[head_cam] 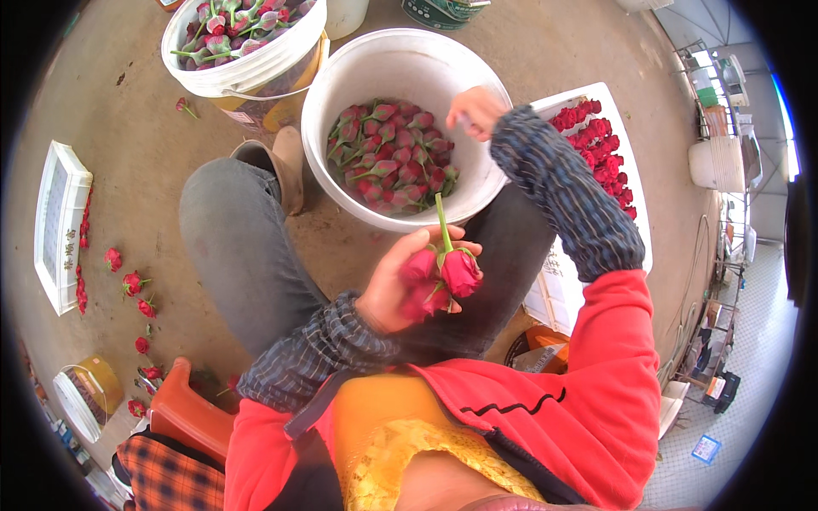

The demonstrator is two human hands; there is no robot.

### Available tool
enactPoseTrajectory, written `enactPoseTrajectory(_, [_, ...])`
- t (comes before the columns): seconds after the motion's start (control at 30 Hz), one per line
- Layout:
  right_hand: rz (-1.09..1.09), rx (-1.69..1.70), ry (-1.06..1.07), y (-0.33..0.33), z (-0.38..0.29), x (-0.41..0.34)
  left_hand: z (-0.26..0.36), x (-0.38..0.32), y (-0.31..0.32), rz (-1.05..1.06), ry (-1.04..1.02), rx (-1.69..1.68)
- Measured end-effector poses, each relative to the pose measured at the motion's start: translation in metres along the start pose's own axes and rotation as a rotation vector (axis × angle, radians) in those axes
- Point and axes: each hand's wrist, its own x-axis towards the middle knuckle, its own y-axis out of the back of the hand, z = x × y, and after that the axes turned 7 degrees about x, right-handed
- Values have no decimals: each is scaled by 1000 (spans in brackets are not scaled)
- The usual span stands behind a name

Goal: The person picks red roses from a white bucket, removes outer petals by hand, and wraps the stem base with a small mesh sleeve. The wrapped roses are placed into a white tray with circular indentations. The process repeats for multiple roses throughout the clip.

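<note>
In the head view my left hand (399, 274) holds several red roses, one of them a rose (461, 271) with its short green stem pointing up toward the bucket. My right hand (476, 114) is raised over the right inner side of a large white plastic bucket (409, 48), its fingers curled and blurred. Something small and pale shows at its fingertips; what it is, I cannot tell. Rose heads in netting (393, 153) lie in the bottom of that bucket. On the right, a white tray (607, 99) carries rows of red roses (597, 144), partly behind my right sleeve.
Another white bucket (249, 80), full of netted roses, stands at the upper left. Loose roses (132, 283) lie on the floor at left, near a white crate (64, 230). An orange plastic stool (185, 409) is beside me. Shelving (716, 255) stands far right.
</note>
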Motion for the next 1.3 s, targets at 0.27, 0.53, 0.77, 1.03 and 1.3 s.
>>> enactPoseTrajectory(0.27, [-260,-1221,17,-89,80,100,13,-8,-3,-59,-170,233])
enactPoseTrajectory(0.53, [-453,-1477,235,-96,139,140,21,-7,9,-267,54,-224])
enactPoseTrajectory(0.77, [-26,-769,-124,-46,47,81,17,-5,13,-129,-25,-489])
enactPoseTrajectory(1.03, [231,-291,851,-8,-7,-177,6,26,-6,-282,-112,-549])
enactPoseTrajectory(1.3, [448,-643,1162,-23,53,-235,-21,53,-38,-277,80,-284])
